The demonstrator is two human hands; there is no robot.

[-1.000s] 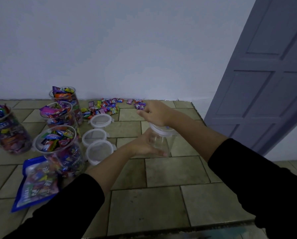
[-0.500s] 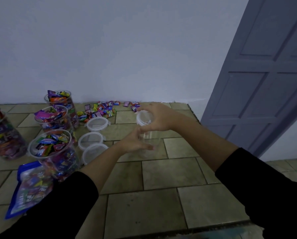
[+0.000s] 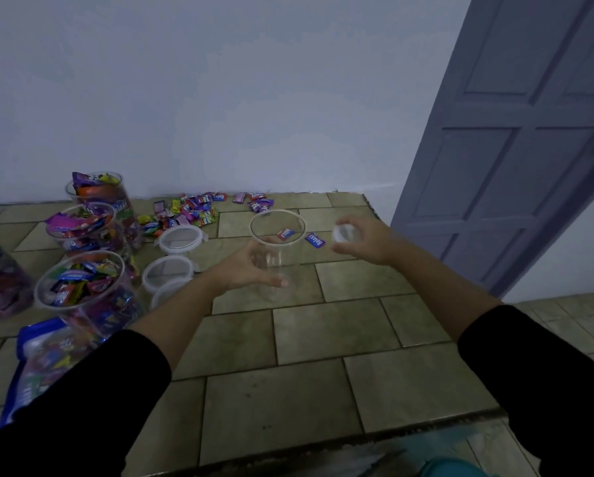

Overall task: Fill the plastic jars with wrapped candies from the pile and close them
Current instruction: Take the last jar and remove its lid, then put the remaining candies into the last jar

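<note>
A clear empty plastic jar stands upright on the tiled counter, its mouth uncovered. My left hand grips its side. My right hand holds the jar's white lid off to the right of the jar. The pile of wrapped candies lies against the wall behind the jar, and two loose candies lie just beyond it. Several jars filled with candies stand without lids at the left.
Three white lids lie between the filled jars and the empty one. A blue candy bag lies at the front left. The counter edge runs along the bottom, and a blue-grey door stands at the right.
My right hand has lifted the lid off the jar and carried it to the right. My left hand kept hold of the jar, which now stands open.
</note>
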